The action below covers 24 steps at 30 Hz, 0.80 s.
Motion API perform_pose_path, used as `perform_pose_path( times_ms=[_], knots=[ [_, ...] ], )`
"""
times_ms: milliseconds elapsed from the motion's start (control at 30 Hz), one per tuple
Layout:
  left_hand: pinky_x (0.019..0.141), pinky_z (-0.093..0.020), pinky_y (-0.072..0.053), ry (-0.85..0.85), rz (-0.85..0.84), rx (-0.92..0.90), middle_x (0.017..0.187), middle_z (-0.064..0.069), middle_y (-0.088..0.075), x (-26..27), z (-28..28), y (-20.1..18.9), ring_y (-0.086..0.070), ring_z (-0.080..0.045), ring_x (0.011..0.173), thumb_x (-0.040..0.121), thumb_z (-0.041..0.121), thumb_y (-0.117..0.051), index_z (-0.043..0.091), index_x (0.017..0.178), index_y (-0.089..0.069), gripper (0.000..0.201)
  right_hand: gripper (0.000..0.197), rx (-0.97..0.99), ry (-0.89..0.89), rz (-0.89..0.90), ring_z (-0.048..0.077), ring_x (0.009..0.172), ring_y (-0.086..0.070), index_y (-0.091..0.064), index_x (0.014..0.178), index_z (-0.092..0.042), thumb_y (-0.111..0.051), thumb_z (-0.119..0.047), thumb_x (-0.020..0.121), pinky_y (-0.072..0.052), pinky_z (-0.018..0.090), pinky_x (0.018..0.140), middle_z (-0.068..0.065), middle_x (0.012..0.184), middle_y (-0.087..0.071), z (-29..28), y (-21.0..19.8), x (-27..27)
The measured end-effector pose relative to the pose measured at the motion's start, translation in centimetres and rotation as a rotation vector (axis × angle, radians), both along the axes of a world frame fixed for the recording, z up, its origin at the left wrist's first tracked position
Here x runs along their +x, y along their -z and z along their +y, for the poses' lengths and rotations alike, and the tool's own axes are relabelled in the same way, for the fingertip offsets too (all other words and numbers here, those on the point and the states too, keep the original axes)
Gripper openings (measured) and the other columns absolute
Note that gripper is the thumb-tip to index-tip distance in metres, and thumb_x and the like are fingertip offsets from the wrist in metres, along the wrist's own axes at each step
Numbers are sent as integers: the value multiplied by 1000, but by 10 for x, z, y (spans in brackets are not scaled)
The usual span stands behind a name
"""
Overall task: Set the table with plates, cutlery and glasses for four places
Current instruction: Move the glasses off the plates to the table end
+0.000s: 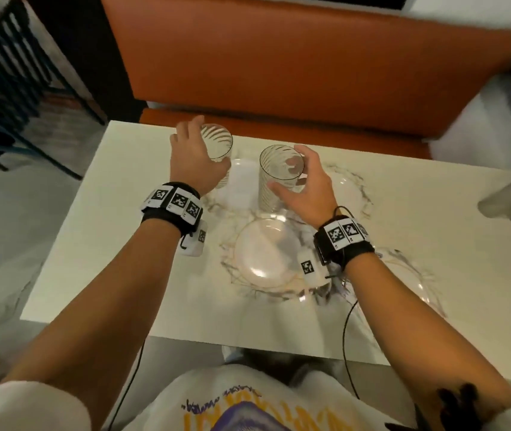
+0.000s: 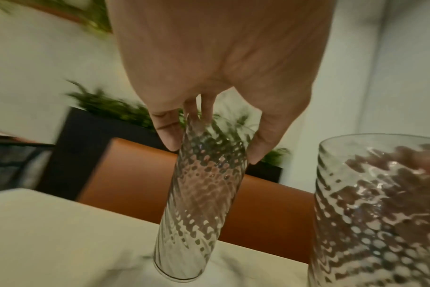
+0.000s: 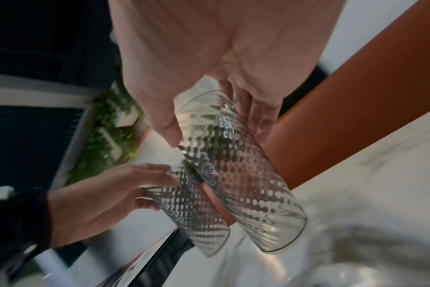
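**Two glasses held above the worktop, not yet placed**

An orange bench (image 1: 294, 66) is seen along the far side. The white worktop (image 1: 98, 237) carries clear glass plates: one near plate (image 1: 263, 259) at centre, another plate (image 1: 416, 281) at the near right, and at least one more on the far side, partly hidden behind the glasses.

The left glass (image 1: 217, 143) is gripped near its rim by the left hand (image 1: 195, 160), fingers (image 2: 168, 134) curled round it from above. The right glass (image 1: 279, 175) is gripped the same way by the right hand (image 1: 307, 188), thumb on one side and fingers on the other.

Key relation: both long axes hang down and away from the palms, bases toward the worktop, slightly tilted. Whether either base touches the surface cannot be told. The left glass lies farther and nearer the far left edge; the right glass sits over the plate cluster, so a shift sideways is judged necessary before set-down. No cutlery is visible.
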<state>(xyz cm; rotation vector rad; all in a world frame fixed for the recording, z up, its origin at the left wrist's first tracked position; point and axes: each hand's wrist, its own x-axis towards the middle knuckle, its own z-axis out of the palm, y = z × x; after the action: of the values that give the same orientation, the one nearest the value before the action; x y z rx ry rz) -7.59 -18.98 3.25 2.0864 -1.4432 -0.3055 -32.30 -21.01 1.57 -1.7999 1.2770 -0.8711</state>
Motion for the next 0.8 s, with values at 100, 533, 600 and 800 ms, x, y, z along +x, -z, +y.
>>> perform_pose_path(
  times_ms=[100,533,600,800],
  knots=[
    [108,-48,-43,151,17,31,147,-15,-41,-93,-25,-4,-42,-37,132,78,35,-83,8,153,-37,92,82,-29,151,18,13,118,-59,-40,142,-23,-83,-44,75,-54,30,94,-2,130,-61,-2,-2,-88],
    [111,-42,-41,549,135,164,149,-11,-38,-475,-61,16,-39,-30,139,78,31,-87,12,152,-41,88,87,114,708,35,16,115,-59,-39,142,-18,-87,-34,71,-48,26,93,5,134,-60,8,21,-438],
    [112,-44,-43,555,155,183,149,-13,-39,-514,-67,22,-40,-31,139,77,32,-87,12,152,-40,91,87,163,736,37,15,110,-58,-39,142,-17,-87,-29,71,-45,22,88,6,134,-59,4,29,-474],
    [113,-43,-44,570,185,238,148,-14,-38,-598,-83,42,-44,-32,136,74,32,-89,7,152,-39,96,91,202,778,116,25,122,-54,-39,143,-9,-89,-24,68,-42,25,94,12,140,-48,-15,59,-545]
  ],
)
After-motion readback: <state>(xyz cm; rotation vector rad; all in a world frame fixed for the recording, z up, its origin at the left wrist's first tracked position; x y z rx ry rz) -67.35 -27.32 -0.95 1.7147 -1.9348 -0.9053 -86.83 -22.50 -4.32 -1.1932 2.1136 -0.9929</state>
